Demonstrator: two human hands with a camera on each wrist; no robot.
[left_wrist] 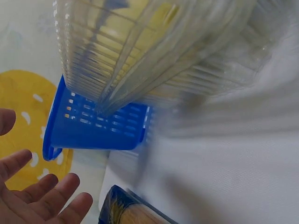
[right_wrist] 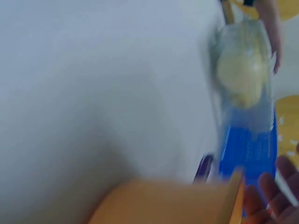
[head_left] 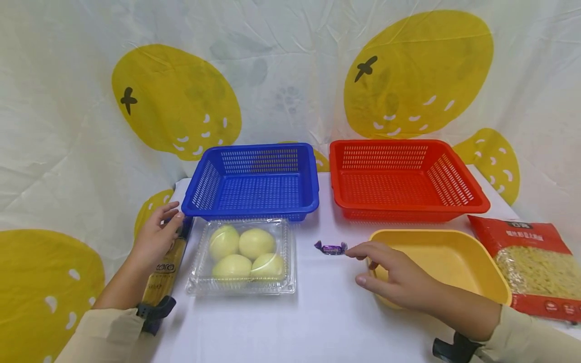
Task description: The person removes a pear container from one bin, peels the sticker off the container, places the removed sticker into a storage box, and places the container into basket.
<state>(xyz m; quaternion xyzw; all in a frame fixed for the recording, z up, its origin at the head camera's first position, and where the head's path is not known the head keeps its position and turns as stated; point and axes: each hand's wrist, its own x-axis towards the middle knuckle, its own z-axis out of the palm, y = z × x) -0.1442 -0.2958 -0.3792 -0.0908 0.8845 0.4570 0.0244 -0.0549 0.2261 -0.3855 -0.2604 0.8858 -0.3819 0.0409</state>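
My left hand (head_left: 154, 242) hovers over the long packet of spaghetti (head_left: 162, 269) at the left, fingers spread loosely and holding nothing. In the left wrist view those fingers (left_wrist: 63, 195) are apart from the packet's dark blue end (left_wrist: 117, 205). Beside it sits a clear plastic clamshell box (head_left: 290, 272) with several pale yellow round fruits (head_left: 232, 266) inside. My right hand (head_left: 401, 277) reaches over the left rim of a yellow basin (head_left: 447, 257). Its index fingertip is by a purple wrapped candy (head_left: 331, 248); whether they touch, I cannot tell.
A blue basket (head_left: 258, 194) stands behind the clamshell box, and a red basket (head_left: 381, 189) stands to its right. At the far right lies a red packet of pasta (head_left: 531, 262), close against the basin. A fruit-patterned cloth (head_left: 290, 65) hangs behind the white table (head_left: 254, 333).
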